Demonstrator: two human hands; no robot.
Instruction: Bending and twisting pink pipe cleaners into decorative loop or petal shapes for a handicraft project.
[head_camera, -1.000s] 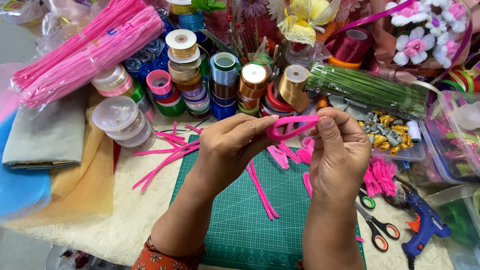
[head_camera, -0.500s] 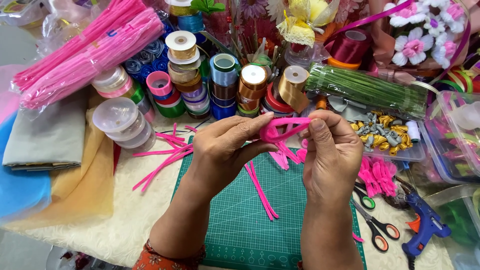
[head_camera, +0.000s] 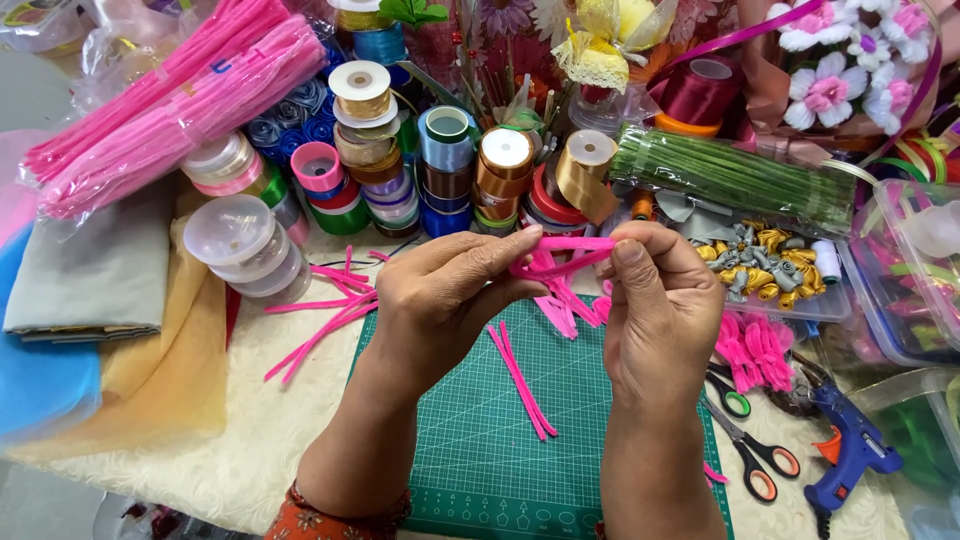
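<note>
Pink fuzzy pipe cleaner (head_camera: 560, 255) bent in loop, pinched by left hand (head_camera: 450, 300) & right hand (head_camera: 660, 310).

— How many hands over the green cutting mat (head_camera: 470, 440)?

— Two: a left hand (head_camera: 445, 290) and a right hand (head_camera: 660, 305), with one bent pink pipe cleaner (head_camera: 560, 255) pinched between them.

— And lying on the mat?

— Two straight pink pieces (head_camera: 520, 380), side by side.

— Right of the mat?

— Two pairs of scissors (head_camera: 750, 440) and one blue glue gun (head_camera: 845, 455).

— Behind it?

— One pink bundle of stems (head_camera: 170, 100), one green bundle (head_camera: 730, 175). The ribbon spools (head_camera: 440, 150) overlap too much to count exactly.
</note>
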